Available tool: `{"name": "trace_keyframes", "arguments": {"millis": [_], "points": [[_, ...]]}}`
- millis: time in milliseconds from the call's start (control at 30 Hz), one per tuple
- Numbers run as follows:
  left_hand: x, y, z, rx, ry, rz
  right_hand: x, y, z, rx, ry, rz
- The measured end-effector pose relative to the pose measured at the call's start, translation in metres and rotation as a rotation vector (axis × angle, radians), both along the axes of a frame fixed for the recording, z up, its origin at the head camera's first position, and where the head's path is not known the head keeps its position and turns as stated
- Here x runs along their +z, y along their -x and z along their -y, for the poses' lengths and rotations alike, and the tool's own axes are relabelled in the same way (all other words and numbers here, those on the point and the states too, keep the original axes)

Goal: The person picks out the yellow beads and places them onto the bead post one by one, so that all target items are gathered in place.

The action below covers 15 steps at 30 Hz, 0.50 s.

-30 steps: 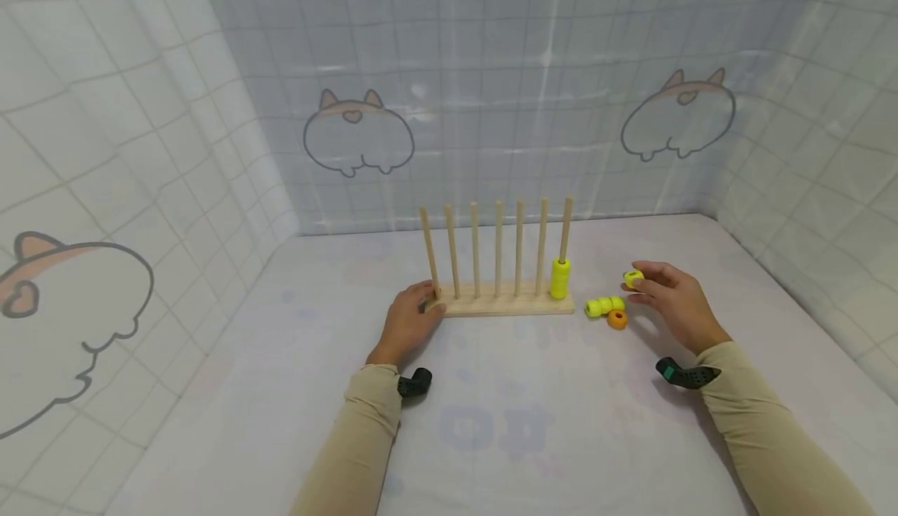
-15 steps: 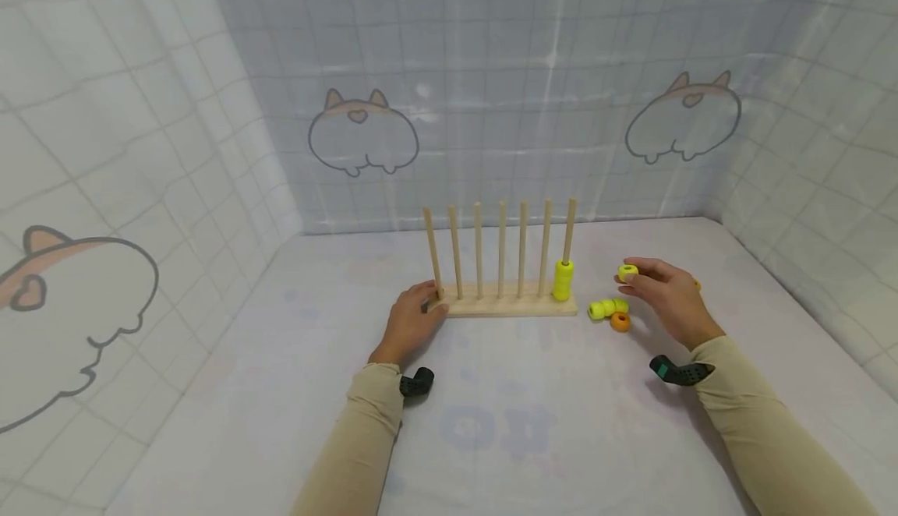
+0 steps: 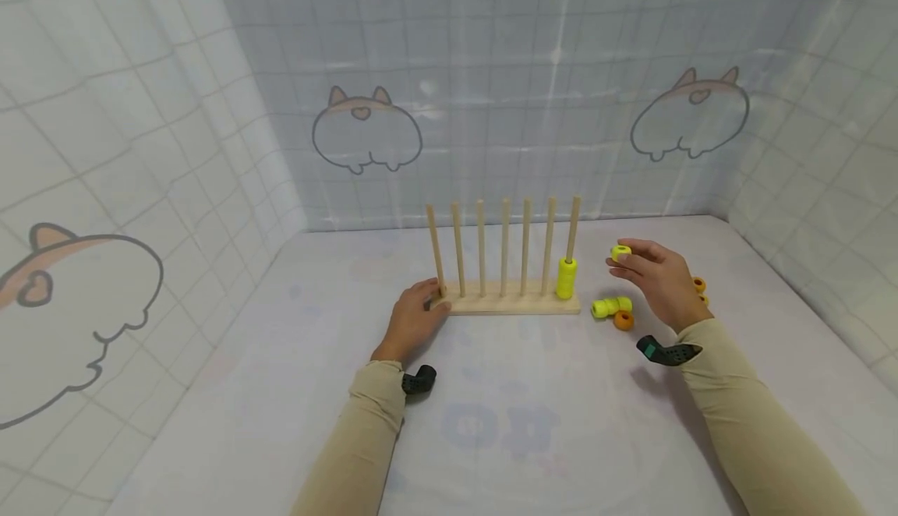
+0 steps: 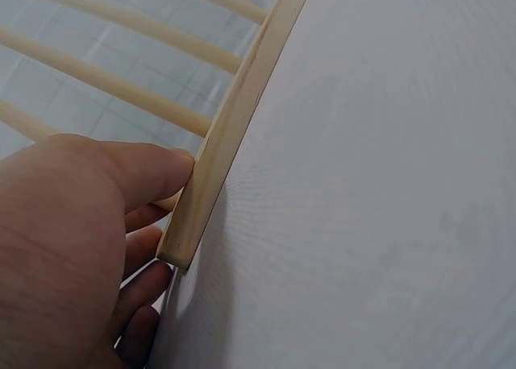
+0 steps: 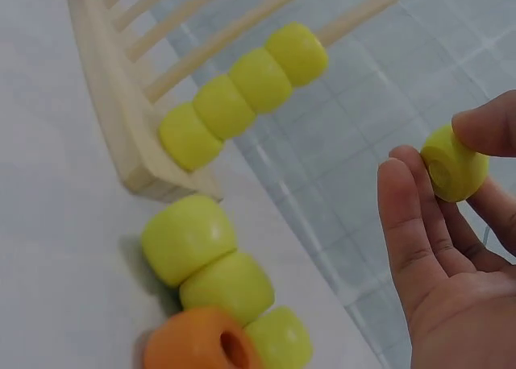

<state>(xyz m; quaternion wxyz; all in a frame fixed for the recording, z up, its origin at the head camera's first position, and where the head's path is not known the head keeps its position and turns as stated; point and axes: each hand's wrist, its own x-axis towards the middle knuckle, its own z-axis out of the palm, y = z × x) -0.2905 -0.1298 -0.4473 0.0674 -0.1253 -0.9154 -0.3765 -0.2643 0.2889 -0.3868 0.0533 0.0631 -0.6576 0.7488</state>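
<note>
A wooden rack (image 3: 508, 307) with a row of upright pegs stands on the table. Its rightmost peg carries a stack of several yellow beads (image 3: 566, 279); the other pegs are bare. My left hand (image 3: 409, 319) grips the rack's left end, thumb on the front edge in the left wrist view and fingers behind. Between thumb and fingers, my right hand (image 3: 658, 280) pinches one yellow bead (image 5: 455, 163), held in the air to the right of the stacked peg. Below it on the table lie loose yellow beads (image 5: 227, 287) in a row, touching an orange bead (image 5: 197, 342).
More orange beads (image 3: 698, 284) lie to the right, partly hidden behind the right hand. A tiled-pattern sheet (image 3: 491, 72) hangs behind the table (image 3: 484, 391) and along both sides.
My right hand has lifted the yellow bead and carried it left, nearer the stacked peg. Orange beads behind that hand have come into sight. The left hand keeps its grip on the rack.
</note>
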Motion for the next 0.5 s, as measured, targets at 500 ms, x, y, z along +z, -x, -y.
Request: {"name": "trace_keyframes", "arguments": {"millis": [500], "points": [[0.003,-0.002,-0.001,0.001,0.009,-0.001,0.014,0.007,0.008,-0.026,-0.027,-0.028]]}}
